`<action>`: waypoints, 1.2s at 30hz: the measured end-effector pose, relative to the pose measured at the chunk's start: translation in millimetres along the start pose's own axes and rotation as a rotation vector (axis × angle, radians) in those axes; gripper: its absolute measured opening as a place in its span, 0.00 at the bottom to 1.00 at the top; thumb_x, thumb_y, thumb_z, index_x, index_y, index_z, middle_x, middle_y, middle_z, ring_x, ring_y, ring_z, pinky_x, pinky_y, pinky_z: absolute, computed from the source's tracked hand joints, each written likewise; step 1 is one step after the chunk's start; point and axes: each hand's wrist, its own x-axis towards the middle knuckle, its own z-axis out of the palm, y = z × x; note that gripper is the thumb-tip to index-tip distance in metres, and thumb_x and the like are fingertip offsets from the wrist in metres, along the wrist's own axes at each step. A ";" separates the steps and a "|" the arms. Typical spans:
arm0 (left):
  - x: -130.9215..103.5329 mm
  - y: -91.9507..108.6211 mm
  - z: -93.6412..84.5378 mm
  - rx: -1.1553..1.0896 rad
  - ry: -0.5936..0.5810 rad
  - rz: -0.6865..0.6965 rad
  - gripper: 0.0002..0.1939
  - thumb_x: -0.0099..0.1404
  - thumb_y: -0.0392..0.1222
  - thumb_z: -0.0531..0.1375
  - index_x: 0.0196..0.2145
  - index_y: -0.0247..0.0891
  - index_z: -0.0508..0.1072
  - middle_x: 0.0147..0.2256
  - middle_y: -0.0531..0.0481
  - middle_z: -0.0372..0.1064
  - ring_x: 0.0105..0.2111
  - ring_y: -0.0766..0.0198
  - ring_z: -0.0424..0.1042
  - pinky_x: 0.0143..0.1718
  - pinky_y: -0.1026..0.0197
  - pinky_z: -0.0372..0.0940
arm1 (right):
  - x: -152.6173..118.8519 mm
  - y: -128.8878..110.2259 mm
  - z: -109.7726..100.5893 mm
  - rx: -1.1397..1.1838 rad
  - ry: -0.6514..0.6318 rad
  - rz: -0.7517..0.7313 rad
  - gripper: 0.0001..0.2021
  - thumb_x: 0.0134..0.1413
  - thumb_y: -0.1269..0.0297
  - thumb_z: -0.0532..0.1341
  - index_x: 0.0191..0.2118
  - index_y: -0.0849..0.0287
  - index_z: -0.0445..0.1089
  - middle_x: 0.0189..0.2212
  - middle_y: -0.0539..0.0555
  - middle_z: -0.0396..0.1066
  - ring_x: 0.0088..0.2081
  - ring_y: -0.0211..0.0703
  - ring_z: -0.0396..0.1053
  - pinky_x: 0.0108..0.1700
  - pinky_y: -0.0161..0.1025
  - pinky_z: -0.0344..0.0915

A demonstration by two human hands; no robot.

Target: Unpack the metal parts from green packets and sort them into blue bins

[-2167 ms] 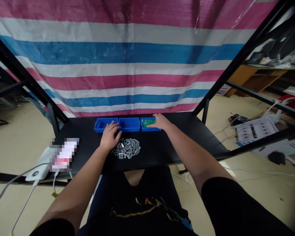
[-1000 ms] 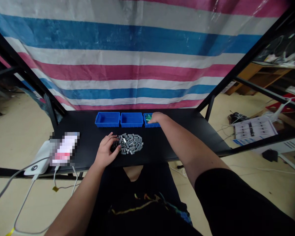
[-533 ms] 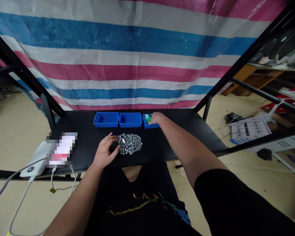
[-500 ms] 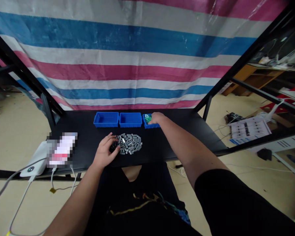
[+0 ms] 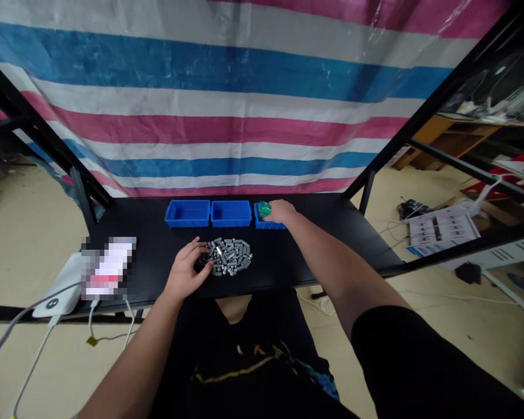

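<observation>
A pile of small grey and silvery metal pieces (image 5: 231,256) lies on the black table (image 5: 288,256). At the pile's left edge rests my left hand (image 5: 187,267), fingers apart and curved around it. My right hand (image 5: 280,212) is over the rightmost blue bin (image 5: 268,224), beside a shiny green item (image 5: 265,209) that looks like plastic wrapping. Its fingertips are hidden in the bin, so its hold cannot be made out. Two more blue bins stand in the row, the middle one (image 5: 231,214) and the left one (image 5: 187,214), with nothing visible inside.
At the table's left lie a white power bank (image 5: 61,288) and a blurred-out phone (image 5: 110,267) with cables hanging over the front edge. A striped sheet (image 5: 240,128) hangs behind the table between black frame posts. A white box (image 5: 441,230) sits at the far right.
The green item has shifted slightly to the right and up in the bin beside my right hand, which has moved slightly right. My left hand stays by the pile.
</observation>
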 end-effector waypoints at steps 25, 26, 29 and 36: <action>1.0 0.6 0.3 -0.005 -0.033 0.010 0.13 0.66 0.43 0.63 0.48 0.43 0.74 0.54 0.45 0.73 0.64 0.49 0.65 0.66 0.41 0.64 | -10.9 55.1 -15.1 0.092 0.384 -0.084 0.26 0.48 0.46 0.71 0.48 0.59 0.76 0.41 0.63 0.79 0.44 0.59 0.75 0.45 0.46 0.68; 0.8 0.5 0.3 -0.008 -0.031 0.009 0.13 0.66 0.43 0.63 0.48 0.43 0.74 0.54 0.45 0.73 0.64 0.49 0.65 0.65 0.41 0.64 | -9.1 58.5 -18.8 0.094 0.396 -0.088 0.25 0.47 0.47 0.72 0.47 0.59 0.76 0.41 0.63 0.79 0.43 0.59 0.75 0.45 0.46 0.68; 0.4 -0.3 0.8 -0.014 -0.019 0.010 0.13 0.66 0.43 0.63 0.49 0.43 0.74 0.54 0.44 0.73 0.64 0.48 0.65 0.65 0.41 0.65 | -7.1 67.0 -29.6 0.176 0.467 -0.050 0.25 0.46 0.45 0.72 0.43 0.60 0.77 0.38 0.63 0.79 0.42 0.60 0.75 0.43 0.47 0.69; 0.9 -0.5 0.9 -0.014 -0.018 0.005 0.14 0.66 0.43 0.63 0.49 0.42 0.74 0.54 0.44 0.72 0.64 0.48 0.65 0.65 0.41 0.64 | -35.1 51.4 -30.5 0.664 0.546 0.031 0.23 0.42 0.44 0.73 0.35 0.60 0.77 0.32 0.58 0.78 0.37 0.55 0.77 0.39 0.45 0.70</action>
